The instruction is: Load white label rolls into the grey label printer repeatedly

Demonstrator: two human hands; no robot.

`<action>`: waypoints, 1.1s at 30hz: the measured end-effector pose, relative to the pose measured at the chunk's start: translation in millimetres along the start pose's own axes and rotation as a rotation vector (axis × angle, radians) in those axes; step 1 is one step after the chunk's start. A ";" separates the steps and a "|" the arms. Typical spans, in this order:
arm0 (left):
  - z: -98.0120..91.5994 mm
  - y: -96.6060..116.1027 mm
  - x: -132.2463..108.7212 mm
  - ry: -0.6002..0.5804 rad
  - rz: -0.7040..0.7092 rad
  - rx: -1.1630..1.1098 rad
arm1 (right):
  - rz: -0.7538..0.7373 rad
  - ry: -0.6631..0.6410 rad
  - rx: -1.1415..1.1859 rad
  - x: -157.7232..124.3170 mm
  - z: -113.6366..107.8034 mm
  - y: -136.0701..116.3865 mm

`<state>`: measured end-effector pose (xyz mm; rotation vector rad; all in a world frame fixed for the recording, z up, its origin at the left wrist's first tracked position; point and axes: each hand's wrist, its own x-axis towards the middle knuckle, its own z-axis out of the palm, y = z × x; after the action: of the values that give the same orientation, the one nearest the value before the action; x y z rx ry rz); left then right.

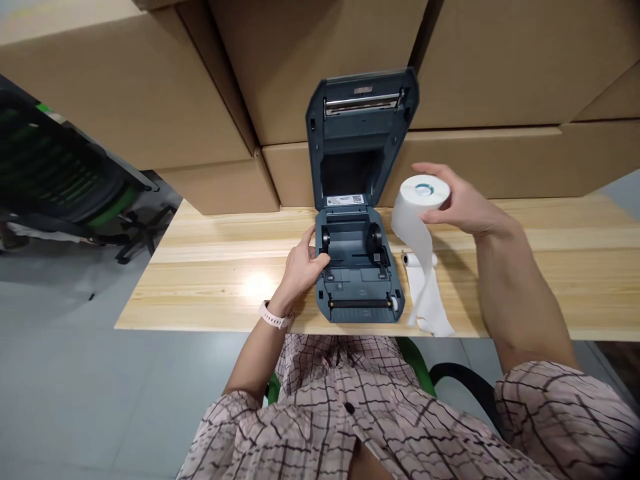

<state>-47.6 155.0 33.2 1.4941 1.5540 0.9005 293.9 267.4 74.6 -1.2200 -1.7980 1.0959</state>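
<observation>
A dark blue-grey label printer stands on the wooden table with its lid raised. Two black roll holders show inside its bay, with no roll between them. My left hand grips the printer's left side, the thumb over the rim and the fingers partly hidden behind it. To the right of the printer, my right hand holds a white label roll above the table, fingers and thumb around it. A loose strip hangs down from this roll. Below lies a smaller white paper roll with its own strip unrolled towards the table's front edge.
Large cardboard boxes stand stacked along the back of the table, close behind the raised lid. A black and green office chair is on the floor to the left. The table's front edge runs just before my lap.
</observation>
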 end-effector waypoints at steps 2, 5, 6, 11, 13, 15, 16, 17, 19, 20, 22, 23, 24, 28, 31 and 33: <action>0.3 -1.6 0.5 0.003 0.003 -0.007 | 0.038 0.009 0.028 12.1 13.2 19.1; 0.1 -3.6 1.1 0.014 0.012 -0.008 | 0.053 0.008 0.042 28.3 33.7 43.2; -0.1 -4.0 1.2 0.014 0.015 -0.009 | 0.054 0.002 0.041 31.6 38.2 49.4; 0.3 -4.2 1.1 0.009 0.014 -0.029 | 0.034 0.000 0.084 12.3 26.5 63.6; 0.6 -3.5 0.9 0.016 0.016 -0.024 | 0.071 -0.008 0.097 -13.6 11.9 60.3; 0.6 -2.5 0.6 0.017 0.024 -0.009 | 0.137 -0.058 0.058 -42.2 2.4 53.2; 0.4 -2.0 0.5 0.013 0.030 0.001 | 0.162 -0.097 0.011 -54.8 1.3 49.3; 0.2 -1.6 0.4 0.012 0.037 0.011 | 0.174 -0.136 -0.046 -65.1 2.7 45.6; 0.0 -1.1 0.1 0.015 0.047 0.024 | 0.155 -0.186 -0.154 -78.2 10.3 40.5; 0.1 -1.1 0.0 0.020 0.050 0.024 | 0.146 -0.196 -0.180 -81.5 14.4 39.3; 0.7 -1.7 -0.1 0.029 0.050 0.013 | 0.151 -0.237 -0.169 -84.5 17.9 38.5; 1.1 -2.0 -0.1 0.031 0.048 0.006 | 0.149 -0.277 -0.145 -85.4 16.2 38.5; 1.4 -2.3 -0.1 0.033 0.046 0.001 | 0.129 -0.320 -0.109 -86.7 12.5 38.0; 1.4 -1.3 0.1 0.033 0.043 0.006 | -0.190 -0.333 0.152 -93.2 1.8 20.6; 0.8 0.5 0.0 0.029 0.044 0.021 | -0.332 -0.320 0.195 -88.8 26.2 -16.4; 0.9 0.9 -0.2 0.030 0.047 0.021 | -0.309 -0.324 0.008 -78.2 55.8 -43.0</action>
<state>-46.3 154.8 33.5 1.5443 1.5598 0.9403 254.3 170.4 84.8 -0.7545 -2.1348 1.1643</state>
